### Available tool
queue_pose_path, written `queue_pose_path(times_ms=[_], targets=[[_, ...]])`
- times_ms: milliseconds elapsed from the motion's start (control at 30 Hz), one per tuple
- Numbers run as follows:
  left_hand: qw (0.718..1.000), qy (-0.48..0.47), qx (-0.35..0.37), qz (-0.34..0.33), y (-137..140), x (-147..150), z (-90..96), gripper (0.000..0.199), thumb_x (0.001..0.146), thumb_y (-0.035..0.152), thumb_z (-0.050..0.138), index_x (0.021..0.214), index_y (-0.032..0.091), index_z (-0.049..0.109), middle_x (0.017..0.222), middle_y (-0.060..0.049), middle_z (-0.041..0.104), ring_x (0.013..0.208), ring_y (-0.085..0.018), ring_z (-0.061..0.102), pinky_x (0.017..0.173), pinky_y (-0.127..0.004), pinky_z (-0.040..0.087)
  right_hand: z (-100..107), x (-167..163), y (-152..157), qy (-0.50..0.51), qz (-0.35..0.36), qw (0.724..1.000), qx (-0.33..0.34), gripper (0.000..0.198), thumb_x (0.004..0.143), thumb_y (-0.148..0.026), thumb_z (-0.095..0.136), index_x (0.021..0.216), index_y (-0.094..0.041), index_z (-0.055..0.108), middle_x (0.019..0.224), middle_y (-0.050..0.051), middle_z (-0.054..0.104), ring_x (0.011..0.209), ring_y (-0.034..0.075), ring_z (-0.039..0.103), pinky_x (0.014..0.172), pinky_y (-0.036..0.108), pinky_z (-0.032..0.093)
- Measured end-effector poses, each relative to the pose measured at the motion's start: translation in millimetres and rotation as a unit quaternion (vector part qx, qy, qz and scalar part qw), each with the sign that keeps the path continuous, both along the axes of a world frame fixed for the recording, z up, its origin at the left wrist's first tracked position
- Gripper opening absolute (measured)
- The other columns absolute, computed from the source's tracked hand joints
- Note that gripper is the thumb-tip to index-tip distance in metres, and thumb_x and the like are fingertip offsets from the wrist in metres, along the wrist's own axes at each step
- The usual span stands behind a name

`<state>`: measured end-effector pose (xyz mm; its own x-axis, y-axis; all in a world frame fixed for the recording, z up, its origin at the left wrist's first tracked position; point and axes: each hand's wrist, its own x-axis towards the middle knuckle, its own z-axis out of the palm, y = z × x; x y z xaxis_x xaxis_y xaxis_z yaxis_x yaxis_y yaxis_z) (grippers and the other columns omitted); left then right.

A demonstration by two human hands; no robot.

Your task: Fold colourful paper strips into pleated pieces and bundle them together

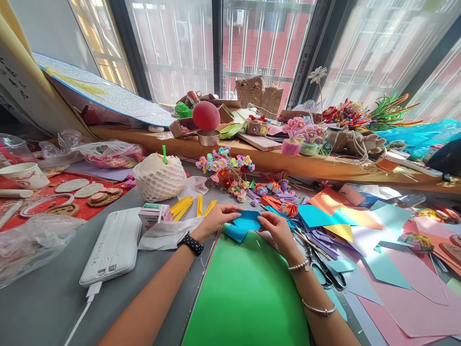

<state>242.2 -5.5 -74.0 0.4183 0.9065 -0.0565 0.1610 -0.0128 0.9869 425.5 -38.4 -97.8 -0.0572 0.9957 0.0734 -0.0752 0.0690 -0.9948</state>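
Observation:
A piece of blue paper (248, 221) is held between my two hands above the far end of a green board (248, 288). My left hand (218, 221), with a dark dotted watch strap at the wrist, pinches the paper's left side. On the opposite side my right hand (277, 230) grips its edge between thumb and fingers. One lower corner of the paper hangs down toward the board. Just beyond the hands lie folded paper pieces in orange, purple and blue (277, 194). Yellow folded strips (182, 206) rest left of my left hand.
Scissors (322, 269) and coloured paper sheets (403, 288) spread out on the right. A white power bank (113, 245) with a cable, a small carton (154, 216) and a net-wrapped coconut (160, 178) stand left. Behind, a crowded wooden sill (154, 144) runs below the window.

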Motion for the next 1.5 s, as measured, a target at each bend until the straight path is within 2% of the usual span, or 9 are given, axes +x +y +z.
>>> queue_pose_path(times_ms=[133, 267, 533, 767, 900, 1033, 1133, 1333, 1500], targets=[[1.0, 0.001, 0.001, 0.006, -1.0, 0.7, 1.0, 0.034, 0.059, 0.031, 0.059, 0.087, 0.012, 0.063, 0.084, -0.006, 0.062, 0.07, -0.014, 0.052, 0.058, -0.022, 0.042, -0.1, 0.8, -0.2, 0.004, 0.008, 1.0, 0.018, 0.02, 0.064, -0.029, 0.058, 0.08, -0.016, 0.059, 0.072, 0.001, 0.058, 0.062, 0.012, 0.052, 0.055, 0.023, 0.046], [1.0, 0.003, 0.018, -0.007, -0.8, 0.3, 1.6, 0.03, 0.061, 0.026, 0.055, 0.087, 0.012, 0.063, 0.088, -0.006, 0.062, 0.073, -0.014, 0.052, 0.058, -0.021, 0.043, 1.0, 1.1, -1.8, 0.012, 0.015, 1.0, 0.021, 0.019, 0.065, -0.026, 0.056, 0.081, -0.017, 0.061, 0.072, 0.001, 0.058, 0.056, 0.01, 0.052, 0.055, 0.023, 0.046], [1.0, 0.003, 0.019, -0.007, 1.6, -0.8, -2.6, 0.022, 0.059, 0.014, 0.048, 0.073, 0.013, 0.065, 0.077, -0.003, 0.061, 0.07, -0.012, 0.052, 0.061, -0.02, 0.042, -3.0, 0.5, -0.7, 0.024, 0.004, 1.0, 0.007, 0.016, 0.064, -0.025, 0.056, 0.076, -0.017, 0.062, 0.07, 0.0, 0.058, 0.053, 0.009, 0.052, 0.055, 0.023, 0.046], [0.996, -0.056, -0.051, -0.04, -2.1, 1.5, -0.2, 0.022, 0.062, 0.026, 0.054, 0.077, 0.014, 0.064, 0.086, -0.005, 0.059, 0.076, -0.014, 0.051, 0.064, -0.023, 0.043, -3.2, -0.3, -0.9, 0.026, -0.015, 1.0, -0.002, 0.013, 0.063, -0.023, 0.055, 0.071, -0.016, 0.062, 0.068, 0.0, 0.058, 0.053, 0.009, 0.053, 0.055, 0.023, 0.046], [0.996, -0.059, -0.07, -0.01, -4.5, 4.8, 2.5, 0.028, 0.064, 0.036, 0.054, 0.079, 0.013, 0.063, 0.09, -0.007, 0.058, 0.083, -0.017, 0.049, 0.06, -0.021, 0.043, 0.1, -2.0, -1.6, 0.018, -0.018, 1.0, -0.006, 0.012, 0.062, -0.023, 0.054, 0.068, -0.016, 0.062, 0.066, 0.0, 0.059, 0.052, 0.009, 0.053, 0.055, 0.023, 0.047], [0.995, -0.044, -0.089, 0.02, -4.9, 5.8, 2.8, 0.035, 0.061, 0.036, 0.058, 0.089, 0.016, 0.061, 0.093, -0.005, 0.058, 0.08, -0.015, 0.05, 0.057, -0.019, 0.041, 3.1, -3.0, -2.3, 0.008, -0.015, 1.0, 0.005, 0.013, 0.062, -0.023, 0.054, 0.068, -0.016, 0.062, 0.066, 0.0, 0.058, 0.053, 0.01, 0.053, 0.055, 0.023, 0.047], [0.994, -0.031, -0.104, 0.018, -4.3, 5.4, 1.8, 0.036, 0.059, 0.037, 0.06, 0.088, 0.015, 0.061, 0.092, -0.005, 0.058, 0.077, -0.014, 0.05, 0.059, -0.019, 0.041, 2.2, -2.9, -1.6, 0.003, -0.017, 1.0, 0.018, 0.013, 0.062, -0.023, 0.053, 0.069, -0.016, 0.062, 0.066, 0.0, 0.058, 0.055, 0.01, 0.053, 0.055, 0.024, 0.048], [0.998, 0.015, -0.051, 0.013, -3.7, 5.2, -0.7, 0.034, 0.058, 0.039, 0.06, 0.08, 0.013, 0.064, 0.08, -0.004, 0.061, 0.071, -0.014, 0.051, 0.06, -0.021, 0.04, -2.4, -3.5, 0.5, -0.012, -0.015, 0.999, 0.031, 0.014, 0.064, -0.021, 0.05, 0.07, -0.016, 0.062, 0.068, 0.001, 0.057, 0.057, 0.011, 0.053, 0.056, 0.025, 0.049], [0.999, 0.029, -0.02, 0.016, -1.8, 5.3, -3.4, 0.031, 0.058, 0.038, 0.059, 0.078, 0.015, 0.064, 0.077, -0.003, 0.062, 0.07, -0.014, 0.052, 0.063, -0.024, 0.041, 1.5, -5.4, -2.4, -0.019, -0.012, 1.0, 0.021, 0.016, 0.064, -0.023, 0.05, 0.073, -0.016, 0.061, 0.074, 0.002, 0.057, 0.062, 0.012, 0.053, 0.057, 0.025, 0.049]])
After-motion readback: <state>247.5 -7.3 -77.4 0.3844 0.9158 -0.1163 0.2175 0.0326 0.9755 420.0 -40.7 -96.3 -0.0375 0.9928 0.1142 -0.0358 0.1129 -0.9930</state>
